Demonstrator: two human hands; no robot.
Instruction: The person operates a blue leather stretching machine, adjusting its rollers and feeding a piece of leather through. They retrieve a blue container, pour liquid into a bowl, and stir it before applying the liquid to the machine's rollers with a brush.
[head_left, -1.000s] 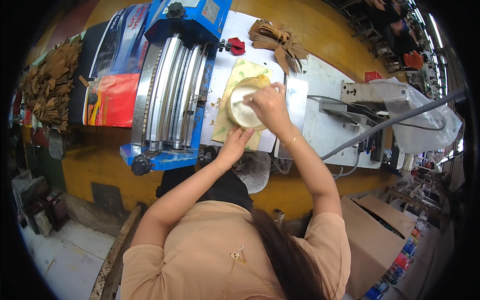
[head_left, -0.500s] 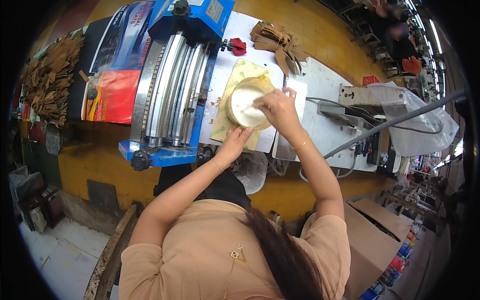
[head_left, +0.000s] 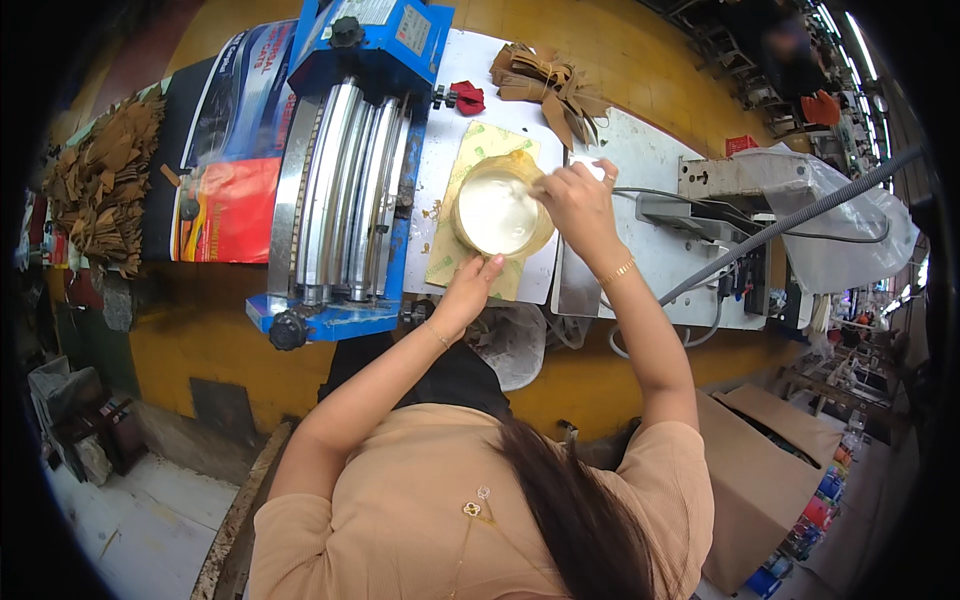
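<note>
A round, yellowish tub of white contents stood on a patterned yellow-green sheet, right of the blue roller machine. The left hand touched its near side, thumb parted from its fingers (a firm grip could not be told). Over the right rim, the right hand had its fingers bunched closely; what they held was unclear.

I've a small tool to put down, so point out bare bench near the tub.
Widest: the pale tabletop between the brown strips and grey machine arm. Narrower: the white strip between the blue roller machine and yellow sheet, flecked lower down. Crowded: around the tub and left hand, and beneath the hose.
</note>
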